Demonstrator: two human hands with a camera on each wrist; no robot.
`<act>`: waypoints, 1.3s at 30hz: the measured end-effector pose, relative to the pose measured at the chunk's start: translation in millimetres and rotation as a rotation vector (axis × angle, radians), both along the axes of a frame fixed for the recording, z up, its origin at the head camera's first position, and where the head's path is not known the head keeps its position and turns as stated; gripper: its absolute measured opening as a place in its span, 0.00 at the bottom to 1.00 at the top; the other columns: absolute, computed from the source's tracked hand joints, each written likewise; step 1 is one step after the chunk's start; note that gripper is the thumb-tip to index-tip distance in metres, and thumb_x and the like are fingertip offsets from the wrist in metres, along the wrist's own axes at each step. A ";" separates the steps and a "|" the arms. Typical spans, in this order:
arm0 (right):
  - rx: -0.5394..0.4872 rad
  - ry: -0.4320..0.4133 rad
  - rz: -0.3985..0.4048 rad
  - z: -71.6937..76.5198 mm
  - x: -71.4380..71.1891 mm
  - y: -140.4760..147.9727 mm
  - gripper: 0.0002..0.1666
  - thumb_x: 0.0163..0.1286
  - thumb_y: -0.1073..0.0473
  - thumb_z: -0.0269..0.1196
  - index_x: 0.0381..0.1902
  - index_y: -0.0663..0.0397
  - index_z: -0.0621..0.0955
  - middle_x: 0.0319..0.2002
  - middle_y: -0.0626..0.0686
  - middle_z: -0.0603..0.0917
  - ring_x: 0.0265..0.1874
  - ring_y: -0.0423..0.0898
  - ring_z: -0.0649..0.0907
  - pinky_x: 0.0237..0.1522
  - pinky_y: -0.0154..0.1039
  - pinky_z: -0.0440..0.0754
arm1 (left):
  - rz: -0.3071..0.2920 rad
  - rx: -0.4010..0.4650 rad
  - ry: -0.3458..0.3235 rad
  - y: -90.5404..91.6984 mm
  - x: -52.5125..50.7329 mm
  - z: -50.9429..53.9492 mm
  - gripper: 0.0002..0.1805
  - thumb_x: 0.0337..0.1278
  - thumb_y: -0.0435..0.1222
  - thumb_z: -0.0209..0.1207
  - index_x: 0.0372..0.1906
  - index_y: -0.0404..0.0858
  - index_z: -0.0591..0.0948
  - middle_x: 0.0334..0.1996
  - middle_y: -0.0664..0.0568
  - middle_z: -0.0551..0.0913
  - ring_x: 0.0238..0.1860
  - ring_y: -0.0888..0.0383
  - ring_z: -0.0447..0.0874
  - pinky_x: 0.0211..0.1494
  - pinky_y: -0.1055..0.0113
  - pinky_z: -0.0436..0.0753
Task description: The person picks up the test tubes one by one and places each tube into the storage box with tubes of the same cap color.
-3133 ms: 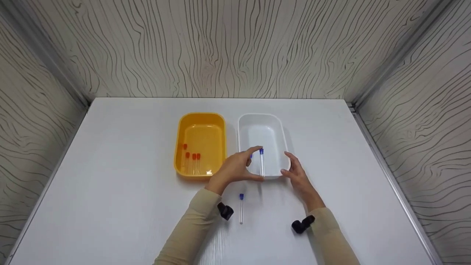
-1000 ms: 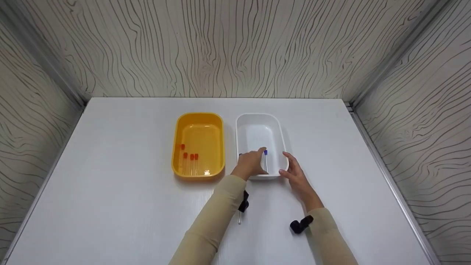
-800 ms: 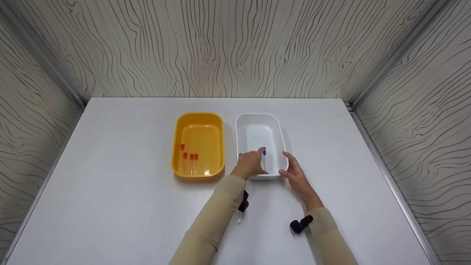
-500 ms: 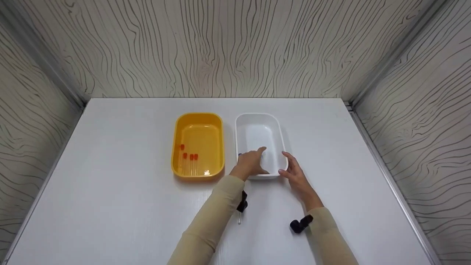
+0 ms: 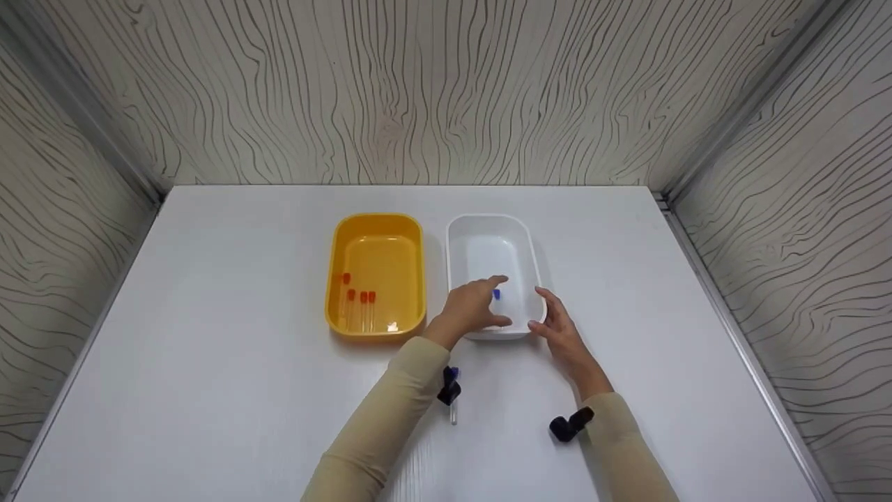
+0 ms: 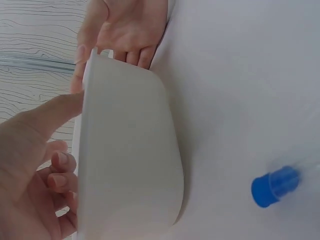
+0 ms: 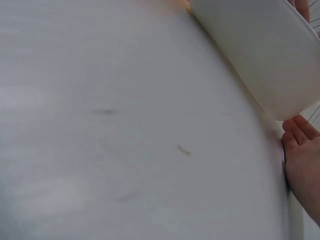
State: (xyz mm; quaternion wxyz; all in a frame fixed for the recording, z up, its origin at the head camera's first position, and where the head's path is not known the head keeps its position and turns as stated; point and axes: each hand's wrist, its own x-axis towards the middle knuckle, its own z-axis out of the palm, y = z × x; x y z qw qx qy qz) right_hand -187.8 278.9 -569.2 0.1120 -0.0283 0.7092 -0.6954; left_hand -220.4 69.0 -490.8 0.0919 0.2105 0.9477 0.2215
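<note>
My left hand (image 5: 474,305) is over the near part of the white tray (image 5: 491,237), thumb and forefinger spread apart with nothing between them. Beneath it, inside the tray, shows the blue cap of a capped tube (image 5: 496,294); the hand hides most of the rest. In the left wrist view the left thumb lies at the tray's rim and the other fingers (image 6: 61,181) curl loosely. At the tray's near right corner my right hand (image 5: 566,333) holds the rim between thumb and fingers. Another blue-capped tube (image 5: 454,413) lies on the table, partly behind the left wrist camera.
A yellow tray (image 5: 376,224) stands left of the white one, with several red-capped tubes (image 5: 368,298) in its near left part. Both trays rest on a white table (image 5: 244,293), enclosed by wood-patterned panels (image 5: 390,90) at the back and sides.
The left hand carried a blue-capped tube down into the white tray and let go of it. It has since drawn back slightly to the left. The right hand stays at the tray corner.
</note>
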 end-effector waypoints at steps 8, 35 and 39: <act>-0.022 0.012 -0.002 -1.3 0.5 -0.1 0.41 0.69 0.68 0.56 0.75 0.49 0.52 0.79 0.54 0.39 0.79 0.56 0.45 0.60 0.17 0.67 | -0.038 0.082 -0.006 -10.7 17.3 5.4 0.36 0.52 0.51 0.66 0.67 0.46 0.71 0.49 0.49 0.86 0.43 0.57 0.84 0.53 0.64 0.85; -0.004 0.032 0.008 -1.6 0.3 1.0 0.43 0.69 0.69 0.55 0.76 0.52 0.50 0.79 0.54 0.37 0.79 0.53 0.41 0.77 0.40 0.53 | -0.116 0.207 -0.026 -57.2 73.1 -18.5 0.28 0.53 0.49 0.66 0.60 0.45 0.76 0.36 0.48 0.83 0.30 0.65 0.68 0.32 0.77 0.68; -0.015 0.034 0.010 -1.7 -0.4 0.9 0.43 0.68 0.70 0.55 0.76 0.53 0.50 0.79 0.55 0.37 0.79 0.53 0.40 0.77 0.52 0.42 | -0.126 0.203 -0.027 -62.7 78.5 -26.3 0.29 0.52 0.49 0.67 0.59 0.45 0.77 0.33 0.49 0.82 0.28 0.66 0.65 0.32 0.77 0.65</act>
